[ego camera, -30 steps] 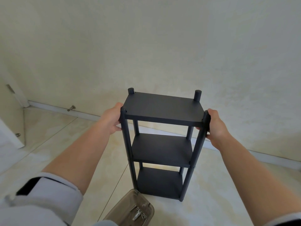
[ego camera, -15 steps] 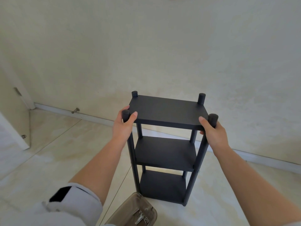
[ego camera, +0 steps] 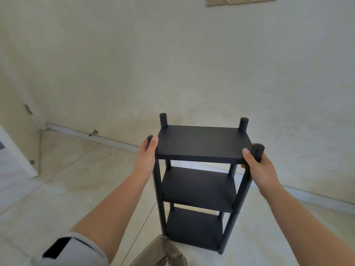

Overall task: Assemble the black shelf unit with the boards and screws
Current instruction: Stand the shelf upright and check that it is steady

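The black shelf unit (ego camera: 201, 144) stands upright on the tiled floor, with three boards stacked between four round posts. My left hand (ego camera: 147, 156) grips the near left post at the top board, thumb resting on the board's corner. My right hand (ego camera: 256, 166) holds the near right post just under its cap, thumb on the board's front edge. A clear plastic box (ego camera: 163, 254) with a few screws lies on the floor in front of the shelf's base, partly cut off by the frame's bottom edge.
A pale wall (ego camera: 172, 64) rises right behind the shelf, with a white skirting board (ego camera: 107, 140) and a metal door stop (ego camera: 93, 133). A door edge (ego camera: 21, 141) stands at the far left. Wall sockets (ego camera: 242, 0) sit at the top.
Both hands have shifted their hold from the sides of the top board to the near posts, thumbs now on the board. The view has tilted up, showing more wall.
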